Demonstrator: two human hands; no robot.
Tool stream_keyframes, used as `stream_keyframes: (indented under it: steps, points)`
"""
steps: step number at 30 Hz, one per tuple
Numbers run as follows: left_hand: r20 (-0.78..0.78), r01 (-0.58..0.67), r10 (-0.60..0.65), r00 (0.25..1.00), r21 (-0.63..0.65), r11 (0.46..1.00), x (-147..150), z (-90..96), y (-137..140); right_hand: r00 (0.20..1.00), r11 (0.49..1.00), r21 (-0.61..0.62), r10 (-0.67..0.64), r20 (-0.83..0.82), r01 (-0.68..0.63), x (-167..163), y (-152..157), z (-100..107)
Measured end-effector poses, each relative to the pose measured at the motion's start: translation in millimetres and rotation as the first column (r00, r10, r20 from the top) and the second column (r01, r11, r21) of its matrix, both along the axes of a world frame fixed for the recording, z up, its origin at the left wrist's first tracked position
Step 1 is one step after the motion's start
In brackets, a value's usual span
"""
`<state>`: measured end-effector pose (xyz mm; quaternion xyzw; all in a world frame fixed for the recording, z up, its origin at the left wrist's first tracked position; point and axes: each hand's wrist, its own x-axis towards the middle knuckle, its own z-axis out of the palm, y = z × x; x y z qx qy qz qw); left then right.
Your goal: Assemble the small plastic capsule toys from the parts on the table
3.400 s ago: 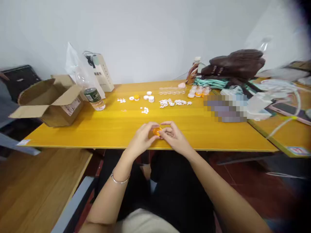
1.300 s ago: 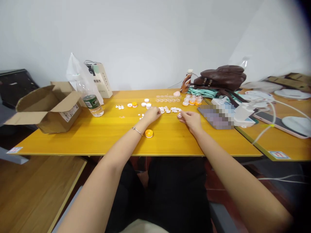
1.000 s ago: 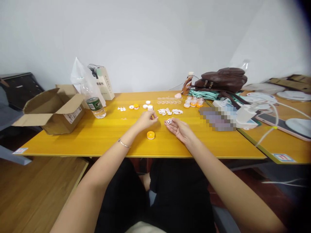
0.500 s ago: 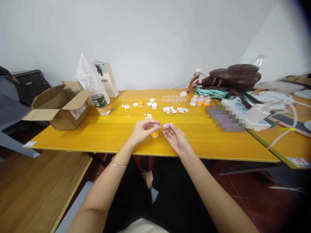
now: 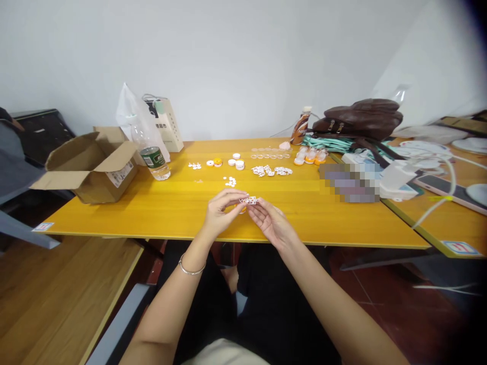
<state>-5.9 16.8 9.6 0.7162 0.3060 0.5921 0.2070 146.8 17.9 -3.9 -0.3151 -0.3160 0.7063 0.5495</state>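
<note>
Over the near part of the yellow table [image 5: 315, 218], my left hand [image 5: 221, 212] pinches a small white openwork plastic piece [image 5: 244, 201] between thumb and fingers. My right hand [image 5: 277, 225] grips a second white openwork piece [image 5: 253, 201] by its right end. The two pieces meet or overlap between my fingertips; whether they are joined I cannot tell. Behind and below them, a small orange round part [image 5: 242, 210] on the table is mostly hidden by my left hand. Farther back lie more white openwork pieces [image 5: 262, 171] and several small white discs [image 5: 230, 181].
Orange-and-white round parts [image 5: 217, 162], white caps [image 5: 239, 165] and rows of clear cups [image 5: 270, 155] stand farther back. At left are a cardboard box [image 5: 102, 172] and a water bottle [image 5: 154, 159]. A brown bag [image 5: 359, 121] and a white charger [image 5: 397, 177] lie right.
My hands have come together, so the two white pieces, apart before, now meet. The orange part is more covered by my left hand. The view has shifted slightly.
</note>
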Motion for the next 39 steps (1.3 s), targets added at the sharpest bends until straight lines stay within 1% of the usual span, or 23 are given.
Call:
stream_keyframes:
  steps: [3, 9, 13, 22, 27, 30, 34, 39]
  points:
    - [-0.105, -0.057, 0.065, 0.992, 0.073, 0.996, -1.3, 2.9, -1.5, 0.999, 1.0, -0.015, 0.025, -0.027, -0.025, 0.7, 1.2, -0.6]
    - [-0.198, -0.101, 0.122, 0.973, 0.112, 0.989, -0.2, 1.5, -3.6, 0.996, 0.996, -0.018, 0.088, -0.025, -0.088, 2.2, 2.2, 0.0]
    - [-0.229, -0.112, 0.14, 0.963, 0.129, 0.985, -0.4, -0.6, -2.6, 0.993, 0.995, -0.009, 0.095, -0.066, -0.096, 1.7, 3.1, -1.0]
    - [-0.259, -0.082, 0.134, 0.956, 0.204, 0.975, -3.2, -4.6, 4.5, 0.994, 0.998, 0.004, 0.063, -0.084, -0.063, 0.8, 2.0, 0.2]
    - [-0.269, -0.063, 0.129, 0.954, 0.241, 0.968, -2.6, -4.5, 4.3, 0.994, 0.995, 0.071, 0.07, -0.085, -0.064, 0.6, 0.0, -0.2]
    - [-0.274, -0.057, 0.127, 0.953, 0.249, 0.967, -3.4, -4.5, 2.2, 0.997, 0.995, 0.088, 0.049, -0.067, -0.043, -0.9, -1.7, 0.8]
    - [-0.298, -0.061, 0.132, 0.945, 0.237, 0.97, -7.9, -6.3, -4.4, 1.0, 0.993, 0.114, 0.027, 0.001, -0.026, -3.3, -4.6, 0.8]
    - [-0.325, -0.101, 0.173, 0.93, 0.226, 0.969, -11.1, -9.2, -16.0, 0.996, 0.986, 0.166, 0.019, 0.085, -0.033, -5.8, -8.0, -0.8]
